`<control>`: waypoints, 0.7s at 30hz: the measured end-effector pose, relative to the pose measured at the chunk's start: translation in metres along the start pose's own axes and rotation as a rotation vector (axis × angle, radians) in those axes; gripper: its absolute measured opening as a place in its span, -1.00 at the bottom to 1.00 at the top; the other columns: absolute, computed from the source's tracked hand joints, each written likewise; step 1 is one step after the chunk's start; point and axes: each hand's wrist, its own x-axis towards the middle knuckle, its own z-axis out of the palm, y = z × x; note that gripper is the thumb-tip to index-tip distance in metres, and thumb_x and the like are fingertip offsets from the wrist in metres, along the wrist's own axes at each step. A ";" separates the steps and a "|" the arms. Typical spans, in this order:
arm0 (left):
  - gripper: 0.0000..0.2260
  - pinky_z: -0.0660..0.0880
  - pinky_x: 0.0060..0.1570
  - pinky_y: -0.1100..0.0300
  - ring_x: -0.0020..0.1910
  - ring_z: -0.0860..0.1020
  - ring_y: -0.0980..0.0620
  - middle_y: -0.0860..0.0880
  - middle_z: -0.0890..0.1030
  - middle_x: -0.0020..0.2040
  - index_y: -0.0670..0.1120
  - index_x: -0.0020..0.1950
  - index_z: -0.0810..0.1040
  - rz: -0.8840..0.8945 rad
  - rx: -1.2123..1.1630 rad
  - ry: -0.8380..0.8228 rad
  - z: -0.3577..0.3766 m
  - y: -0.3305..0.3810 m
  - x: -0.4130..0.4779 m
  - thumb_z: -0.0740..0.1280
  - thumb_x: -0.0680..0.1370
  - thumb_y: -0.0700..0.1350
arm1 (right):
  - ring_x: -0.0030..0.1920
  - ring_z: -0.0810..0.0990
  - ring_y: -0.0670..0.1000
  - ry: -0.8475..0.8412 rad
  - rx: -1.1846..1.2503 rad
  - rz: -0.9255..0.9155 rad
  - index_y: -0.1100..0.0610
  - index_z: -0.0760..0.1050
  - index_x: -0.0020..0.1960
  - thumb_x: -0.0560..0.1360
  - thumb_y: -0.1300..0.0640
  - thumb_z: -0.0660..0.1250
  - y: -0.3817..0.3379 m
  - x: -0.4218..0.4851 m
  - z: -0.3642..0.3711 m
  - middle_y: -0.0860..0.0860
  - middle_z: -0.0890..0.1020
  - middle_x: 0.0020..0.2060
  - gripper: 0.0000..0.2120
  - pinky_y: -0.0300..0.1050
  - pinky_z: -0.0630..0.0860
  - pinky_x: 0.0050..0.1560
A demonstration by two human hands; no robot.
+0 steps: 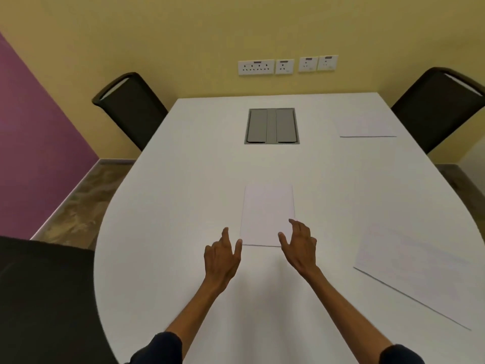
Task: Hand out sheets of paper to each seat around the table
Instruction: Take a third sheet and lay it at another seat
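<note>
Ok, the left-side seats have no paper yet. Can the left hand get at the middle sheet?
Probably yes: the left hand is open right beside the middle sheet, at its near left corner, with nothing between them.

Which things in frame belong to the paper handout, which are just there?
Job: centre sheet, far right sheet, near right sheet, far left chair, far right chair, near left chair, table, left hand, right hand.
Not job: cable hatch, wall sockets.

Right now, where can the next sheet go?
Bare: the left of the table, from the far left chair and grey hatch down to the near chair. Crowded: the right edge, with the far sheet and near sheet; the middle sheet lies at the left hand and right hand.
</note>
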 end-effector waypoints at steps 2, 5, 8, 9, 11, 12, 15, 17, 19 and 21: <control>-0.47 0.38 0.16 0.06 0.01 0.58 -0.10 -0.09 0.63 0.03 -0.12 0.55 0.18 0.015 0.033 -0.013 0.013 0.005 0.023 0.06 0.65 0.12 | 0.44 0.31 0.07 -0.011 -0.024 0.035 0.14 0.30 0.47 0.59 -0.02 0.23 0.007 0.017 0.007 0.04 0.41 0.41 -0.51 0.11 0.27 0.31; -0.48 0.35 0.17 0.08 0.09 0.51 -0.09 -0.11 0.57 0.09 -0.13 0.54 0.19 0.029 -0.008 -0.043 0.035 0.009 0.055 0.13 0.63 0.07 | 0.42 0.32 0.07 -0.047 -0.075 0.091 0.13 0.29 0.47 0.61 -0.02 0.20 0.018 0.041 0.022 0.04 0.41 0.40 -0.52 0.09 0.27 0.31; -0.48 0.30 0.24 0.03 0.35 0.35 -0.09 -0.10 0.48 0.30 -0.14 0.51 0.22 0.072 -0.025 -0.092 0.062 0.008 0.089 0.17 0.62 0.06 | 0.41 0.33 0.09 -0.052 -0.110 0.153 0.13 0.30 0.46 0.61 -0.02 0.21 0.028 0.063 0.039 0.05 0.43 0.38 -0.53 0.09 0.27 0.29; -0.48 0.29 0.26 0.01 0.43 0.27 -0.09 -0.09 0.41 0.38 -0.13 0.50 0.24 0.076 -0.004 -0.113 0.070 0.007 0.101 0.18 0.61 0.08 | 0.40 0.33 0.09 -0.054 -0.113 0.181 0.14 0.30 0.46 0.60 -0.02 0.21 0.031 0.070 0.045 0.06 0.43 0.38 -0.52 0.10 0.28 0.29; -0.48 0.29 0.27 -0.01 0.50 0.16 -0.10 -0.11 0.29 0.46 -0.10 0.48 0.29 0.044 0.030 -0.157 0.086 0.005 0.120 0.20 0.59 0.13 | 0.39 0.33 0.10 -0.066 -0.126 0.239 0.15 0.28 0.46 0.60 -0.04 0.22 0.037 0.082 0.058 0.07 0.42 0.37 -0.50 0.11 0.29 0.29; -0.47 0.30 0.27 -0.03 0.50 0.13 -0.11 -0.12 0.27 0.47 -0.10 0.47 0.30 0.011 0.022 -0.182 0.093 0.005 0.129 0.21 0.58 0.15 | 0.39 0.34 0.11 -0.072 -0.149 0.257 0.16 0.27 0.46 0.59 -0.06 0.22 0.040 0.087 0.064 0.09 0.42 0.37 -0.48 0.12 0.31 0.28; -0.43 0.32 0.26 -0.04 0.49 0.14 -0.11 -0.12 0.29 0.44 -0.10 0.46 0.32 -0.083 -0.023 -0.239 0.116 0.003 0.149 0.24 0.56 0.20 | 0.36 0.35 0.14 -0.090 -0.222 0.304 0.19 0.23 0.46 0.57 -0.13 0.23 0.046 0.102 0.078 0.12 0.41 0.36 -0.40 0.13 0.35 0.23; -0.44 0.34 0.21 -0.05 0.44 0.19 -0.11 -0.12 0.32 0.40 -0.09 0.44 0.34 -0.099 -0.023 -0.258 0.129 0.002 0.155 0.25 0.55 0.22 | 0.36 0.35 0.15 -0.096 -0.238 0.344 0.20 0.23 0.45 0.56 -0.15 0.24 0.048 0.107 0.084 0.13 0.40 0.35 -0.39 0.13 0.36 0.22; -0.45 0.34 0.17 -0.09 0.41 0.22 -0.10 -0.11 0.30 0.39 -0.04 0.44 0.33 -0.115 -0.023 -0.274 0.137 0.004 0.155 0.27 0.54 0.22 | 0.34 0.36 0.15 -0.100 -0.276 0.367 0.20 0.26 0.42 0.56 -0.15 0.25 0.048 0.107 0.089 0.12 0.40 0.34 -0.42 0.11 0.38 0.19; -0.43 0.34 0.16 -0.11 0.43 0.19 -0.10 -0.10 0.25 0.43 0.00 0.47 0.30 -0.152 -0.053 -0.282 0.141 0.008 0.154 0.29 0.53 0.21 | 0.31 0.37 0.13 -0.101 -0.346 0.354 0.19 0.29 0.37 0.56 -0.14 0.25 0.048 0.106 0.093 0.11 0.41 0.30 -0.46 0.08 0.39 0.14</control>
